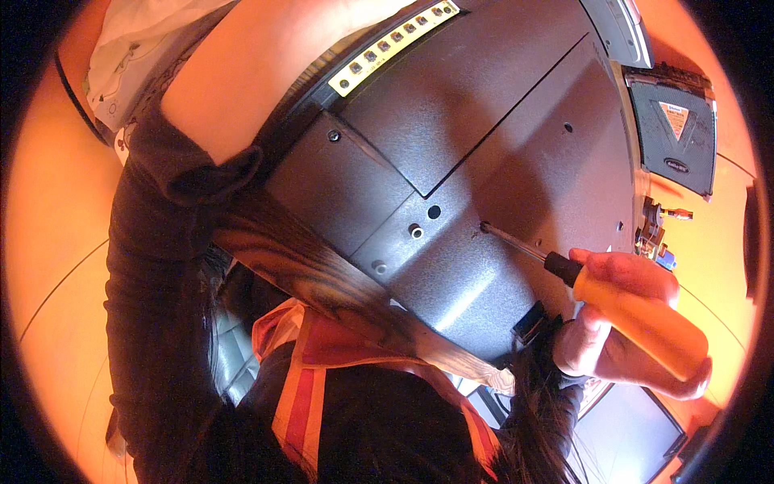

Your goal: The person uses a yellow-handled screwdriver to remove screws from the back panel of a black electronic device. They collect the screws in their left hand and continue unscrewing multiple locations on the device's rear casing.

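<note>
My right hand [645,278] is closed around the orange handle of a screwdriver [641,323]. The screwdriver's metal shaft slants up and left, and its tip meets a small hole in a dark grey casing panel [451,97]. My left forearm [258,73] reaches over the upper left of the casing; the left hand itself lies beyond the top of the picture. Left of the tip are a round black hole [434,212] and a small metal post [416,231]. A screw [334,135] sits near the casing's left corner.
A wood-grain edge [322,282] borders the casing on my side. Along its top left runs a yellow circuit strip [395,44] with several small buttons. At the right stand a grey speaker-like box [673,133], small parts [651,234] and a flat screen [625,436].
</note>
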Demonstrator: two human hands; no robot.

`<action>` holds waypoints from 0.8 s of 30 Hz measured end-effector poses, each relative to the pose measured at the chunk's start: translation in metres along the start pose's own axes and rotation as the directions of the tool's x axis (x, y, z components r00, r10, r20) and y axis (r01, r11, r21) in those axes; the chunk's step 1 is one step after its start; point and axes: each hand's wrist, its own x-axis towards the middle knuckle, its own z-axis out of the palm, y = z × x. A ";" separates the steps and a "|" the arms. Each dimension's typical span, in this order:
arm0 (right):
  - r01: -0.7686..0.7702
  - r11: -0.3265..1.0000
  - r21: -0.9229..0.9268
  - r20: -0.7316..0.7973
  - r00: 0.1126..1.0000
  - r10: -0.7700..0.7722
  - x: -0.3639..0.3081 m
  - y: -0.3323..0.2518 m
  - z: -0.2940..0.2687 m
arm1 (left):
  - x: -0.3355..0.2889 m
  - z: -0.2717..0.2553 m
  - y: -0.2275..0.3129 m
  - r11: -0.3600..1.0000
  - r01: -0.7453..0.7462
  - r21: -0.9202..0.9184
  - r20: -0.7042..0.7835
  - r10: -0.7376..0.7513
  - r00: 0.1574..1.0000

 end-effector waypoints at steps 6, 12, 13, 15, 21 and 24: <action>-0.002 1.000 0.004 0.054 0.999 0.002 0.000 0.000 0.001 | -0.001 0.001 -0.001 1.000 -0.014 0.009 -0.011 0.015 1.000; -0.014 1.000 0.004 0.119 0.993 0.013 0.001 -0.001 0.004 | 0.000 0.001 -0.002 1.000 -0.019 0.009 -0.029 0.019 0.999; -0.015 1.000 0.005 0.125 0.992 0.014 0.000 -0.002 0.004 | 0.000 0.000 -0.001 1.000 -0.006 0.001 -0.010 0.006 1.000; -0.023 1.000 0.006 0.139 0.990 0.022 0.001 -0.003 0.003 | -0.001 0.000 0.000 1.000 0.004 0.000 -0.001 -0.004 1.000; -0.032 0.999 0.012 0.169 0.985 0.030 0.002 -0.004 0.002 | 0.000 0.000 -0.001 1.000 -0.008 0.011 -0.017 0.009 1.000; -0.040 0.999 0.012 0.185 0.982 0.037 0.003 -0.005 0.003 | 0.000 0.000 0.000 1.000 0.007 -0.002 -0.026 -0.007 1.000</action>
